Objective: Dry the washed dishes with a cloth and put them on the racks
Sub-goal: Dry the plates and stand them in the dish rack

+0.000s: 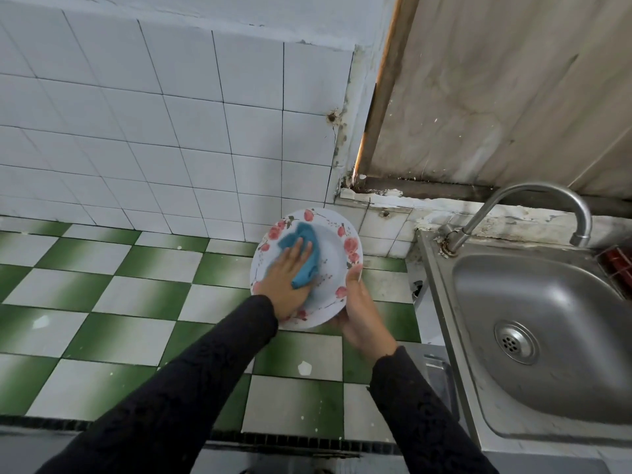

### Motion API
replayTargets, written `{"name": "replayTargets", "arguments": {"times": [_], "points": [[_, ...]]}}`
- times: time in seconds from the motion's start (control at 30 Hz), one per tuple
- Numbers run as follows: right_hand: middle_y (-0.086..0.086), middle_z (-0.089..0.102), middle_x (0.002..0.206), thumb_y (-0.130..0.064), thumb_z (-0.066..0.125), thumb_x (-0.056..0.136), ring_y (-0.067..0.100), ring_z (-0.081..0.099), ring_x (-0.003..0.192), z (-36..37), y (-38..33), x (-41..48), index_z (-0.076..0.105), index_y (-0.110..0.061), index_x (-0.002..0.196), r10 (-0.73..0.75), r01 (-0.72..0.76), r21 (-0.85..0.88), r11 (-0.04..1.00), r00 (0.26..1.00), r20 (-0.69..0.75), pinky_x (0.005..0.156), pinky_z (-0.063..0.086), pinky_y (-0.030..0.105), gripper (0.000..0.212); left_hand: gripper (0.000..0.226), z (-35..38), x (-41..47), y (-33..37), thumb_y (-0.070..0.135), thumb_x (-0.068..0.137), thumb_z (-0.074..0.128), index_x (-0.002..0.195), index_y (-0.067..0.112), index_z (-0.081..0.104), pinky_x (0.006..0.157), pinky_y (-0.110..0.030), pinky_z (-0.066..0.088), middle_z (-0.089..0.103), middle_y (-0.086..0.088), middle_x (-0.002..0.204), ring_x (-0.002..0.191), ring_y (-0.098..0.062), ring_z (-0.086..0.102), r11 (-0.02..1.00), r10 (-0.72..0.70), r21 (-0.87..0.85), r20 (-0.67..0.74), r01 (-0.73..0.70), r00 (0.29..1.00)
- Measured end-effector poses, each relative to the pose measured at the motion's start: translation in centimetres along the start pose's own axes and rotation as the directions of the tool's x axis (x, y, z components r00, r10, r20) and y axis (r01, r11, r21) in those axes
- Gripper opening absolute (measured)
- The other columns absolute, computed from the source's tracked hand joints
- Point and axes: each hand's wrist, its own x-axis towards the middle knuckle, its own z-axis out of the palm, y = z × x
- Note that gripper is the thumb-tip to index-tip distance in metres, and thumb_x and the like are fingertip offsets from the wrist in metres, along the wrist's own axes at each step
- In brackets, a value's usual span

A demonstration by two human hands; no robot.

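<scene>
Drying the floral plate [333, 254].
The left hand [287, 282] presses blue cloth [304, 254] flat; the right hand [359, 313] clasps the plate's edge: stiff, probably slick, breakable, so hold there.

No readable text, label or number anywhere.

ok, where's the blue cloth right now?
Head view, centre: the blue cloth lies on the floral plate, pressed under the left hand, left of the sink.

Left hand [286, 288] pressing blue cloth [305, 258] on floral plate [330, 253], right hand [361, 314] gripping its rim, sink [564, 302] nearby
</scene>
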Motion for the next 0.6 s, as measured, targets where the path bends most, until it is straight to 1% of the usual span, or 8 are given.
{"name": "replayTargets", "arguments": {"times": [0.07,0.17,0.23,0.3,0.37,0.43,0.5,0.6], "points": [[0.006,0.068,0.132,-0.065,0.035,0.092,0.029,0.067,0.117,0.0,-0.4,0.0,0.043,-0.030,0.146,-0.030,0.030,0.010,1.000,0.999,-0.020,0.094,0.055,0.059,0.065,0.076,0.0,-0.3,-2.8,0.066,0.082,-0.002,0.147,0.032,-0.023,0.121,-0.037,-0.012,-0.027,0.007,0.156,0.148,-0.019,-0.022,0.977,-0.124,0.179,0.035,0.116,0.992],[0.004,0.069,0.130,-0.066,0.037,0.088,0.027,0.069,0.114,0.0,-0.8,0.2,0.044,-0.031,0.144,-0.072,0.073,0.038,0.997,0.997,-0.038,0.087,0.059,0.052,0.067,0.079,1.3,-2.1,-2.3,0.065,0.086,-0.002,0.154,0.027,-0.010,0.123,-0.039,-0.007,-0.016,0.007,0.160,0.149,-0.019,-0.016,0.977,-0.080,0.203,0.056,0.067,0.995],[0.006,0.067,0.132,-0.065,0.038,0.087,0.027,0.069,0.115,0.2,-0.9,0.5,0.045,-0.030,0.144,-0.081,0.082,0.028,0.996,0.996,-0.021,0.085,0.061,0.048,0.067,0.062,1.8,-3.4,0.7,0.054,0.102,0.024,0.157,0.025,0.015,0.122,-0.035,0.017,0.013,0.005,0.161,0.149,-0.016,0.015,0.976,-0.087,-0.194,0.064,0.098,0.994],[0.007,0.065,0.135,-0.068,0.038,0.085,0.027,0.067,0.117,0.8,-0.7,0.4,0.044,-0.029,0.145,-0.062,0.060,-0.049,0.997,0.997,-0.036,0.087,0.060,0.046,0.072,0.041,1.6,-4.4,4.3,0.039,0.102,0.047,0.141,0.025,0.046,0.091,-0.028,0.049,0.054,-0.006,0.129,0.110,-0.019,0.056,0.749,-0.119,-0.646,0.082,0.144,0.989],[0.006,0.066,0.134,-0.076,0.038,0.086,0.025,0.067,0.117,1.4,-0.4,0.5,0.046,-0.029,0.145,-0.044,0.037,-0.111,0.993,0.997,-0.056,0.088,0.060,0.044,0.075,0.034,1.0,-4.2,6.8,0.044,0.097,0.054,0.123,0.023,0.058,0.084,-0.029,0.051,0.061,-0.009,0.116,0.100,-0.025,0.059,0.642,-0.188,-0.757,0.000,0.123,0.982],[0.004,0.064,0.137,-0.077,0.040,0.092,0.027,0.064,0.121,2.2,0.0,0.6,0.050,-0.031,0.142,-0.038,0.023,-0.173,0.985,0.996,-0.086,0.086,0.058,0.044,0.068,0.050,-0.1,-3.0,8.1,0.049,0.100,0.045,0.139,0.018,0.050,0.106,-0.039,0.044,0.052,-0.012,0.142,0.129,-0.028,0.051,0.619,-0.160,-0.780,-0.009,0.093,0.987],[0.002,0.058,0.144,-0.072,0.040,0.096,0.024,0.058,0.127,3.1,-0.1,0.5,0.055,-0.034,0.135,-0.023,0.005,-0.184,0.983,0.995,-0.097,0.086,0.054,0.039,0.056,0.059,-1.6,-1.4,8.8,0.051,0.103,0.037,0.154,0.021,0.030,0.118,-0.045,0.030,0.034,-0.010,0.157,0.144,-0.025,0.034,0.726,-0.136,-0.688,-0.142,0.001,0.981],[-0.003,0.059,0.143,-0.091,0.030,0.081,0.021,0.056,0.130,3.1,-0.1,0.1,0.051,-0.042,0.140,0.020,-0.028,-0.203,0.979,0.999,-0.042,0.101,0.053,0.053,0.080,0.065,-3.1,1.7,6.8,0.046,0.098,0.037,0.151,0.041,0.001,0.124,-0.048,0.009,-0.004,-0.003,0.165,0.152,-0.022,0.001,0.841,-0.077,-0.532,-0.301,-0.100,0.951]]}}
